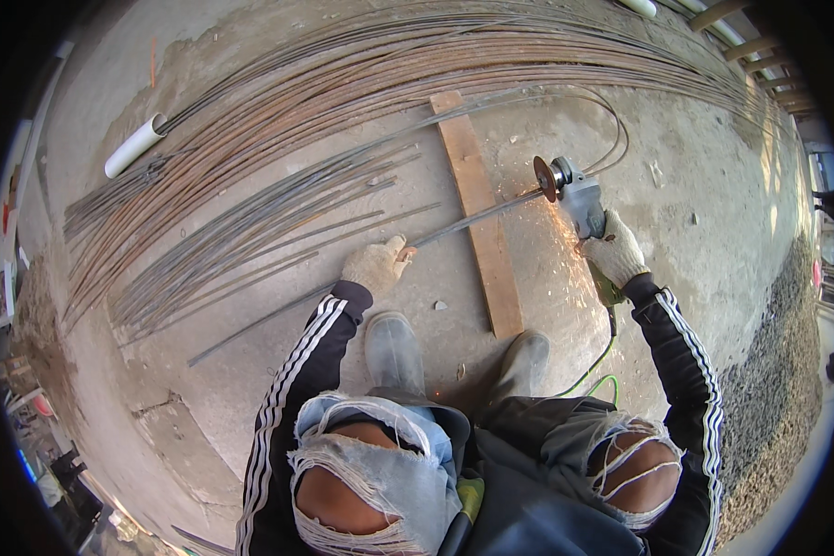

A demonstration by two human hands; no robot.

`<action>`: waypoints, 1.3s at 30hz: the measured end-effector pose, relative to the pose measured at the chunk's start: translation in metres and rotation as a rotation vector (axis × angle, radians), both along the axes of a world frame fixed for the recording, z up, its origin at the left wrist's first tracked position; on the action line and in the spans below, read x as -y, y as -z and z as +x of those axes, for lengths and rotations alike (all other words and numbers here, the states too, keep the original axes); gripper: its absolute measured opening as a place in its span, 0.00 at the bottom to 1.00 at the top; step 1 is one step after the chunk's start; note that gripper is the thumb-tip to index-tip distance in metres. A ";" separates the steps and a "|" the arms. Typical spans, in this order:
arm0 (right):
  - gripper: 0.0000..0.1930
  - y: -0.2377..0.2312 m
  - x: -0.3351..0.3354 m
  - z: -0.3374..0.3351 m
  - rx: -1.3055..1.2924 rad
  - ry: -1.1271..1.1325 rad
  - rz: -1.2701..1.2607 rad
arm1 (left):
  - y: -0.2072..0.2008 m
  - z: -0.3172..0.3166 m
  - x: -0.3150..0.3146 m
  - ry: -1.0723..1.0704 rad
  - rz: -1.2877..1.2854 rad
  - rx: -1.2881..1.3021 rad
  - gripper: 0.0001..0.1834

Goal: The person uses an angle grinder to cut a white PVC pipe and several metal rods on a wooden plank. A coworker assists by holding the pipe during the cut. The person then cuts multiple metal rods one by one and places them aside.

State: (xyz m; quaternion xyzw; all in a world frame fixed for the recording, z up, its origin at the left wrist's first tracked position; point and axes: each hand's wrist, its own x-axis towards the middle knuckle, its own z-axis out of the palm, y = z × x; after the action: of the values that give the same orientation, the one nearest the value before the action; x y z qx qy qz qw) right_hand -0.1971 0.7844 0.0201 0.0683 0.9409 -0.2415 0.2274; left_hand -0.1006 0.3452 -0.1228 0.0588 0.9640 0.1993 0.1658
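In a pale work glove, my left hand (377, 265) is closed round thin steel rods (477, 219), which slant from lower left up to the right across a wooden plank (480, 243). My gloved right hand (616, 247) grips the body of a grey angle grinder (584, 206). The grinder's reddish-brown cutting disc (546, 179) meets the rods at their right end, just past the plank. Orange sparks (565, 243) spray from there down toward my right hand. How many rods I hold cannot be made out.
Beyond my left hand lie shorter grey rods (278, 222). Long rusty rods (343, 93) stretch across the back, near a white pipe (134, 145). A green cord (595, 363) trails by my right boot (525, 360). Gravel (769, 371) is heaped at the right.
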 end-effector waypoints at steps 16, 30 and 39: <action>0.28 -0.013 0.002 -0.015 0.075 -0.048 0.088 | -0.003 -0.001 -0.001 -0.009 -0.007 0.034 0.24; 0.30 -0.022 0.002 -0.001 0.055 -0.045 0.091 | -0.003 -0.002 -0.001 -0.006 -0.002 0.015 0.25; 0.29 -0.017 0.003 0.005 0.035 -0.016 0.047 | 0.002 0.000 0.000 0.002 0.004 -0.030 0.23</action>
State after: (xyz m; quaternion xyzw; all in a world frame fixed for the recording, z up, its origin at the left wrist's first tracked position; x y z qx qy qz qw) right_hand -0.1924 0.7811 0.0375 0.0700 0.9428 -0.2163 0.2440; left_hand -0.1005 0.3451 -0.1248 0.0630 0.9659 0.2003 0.1512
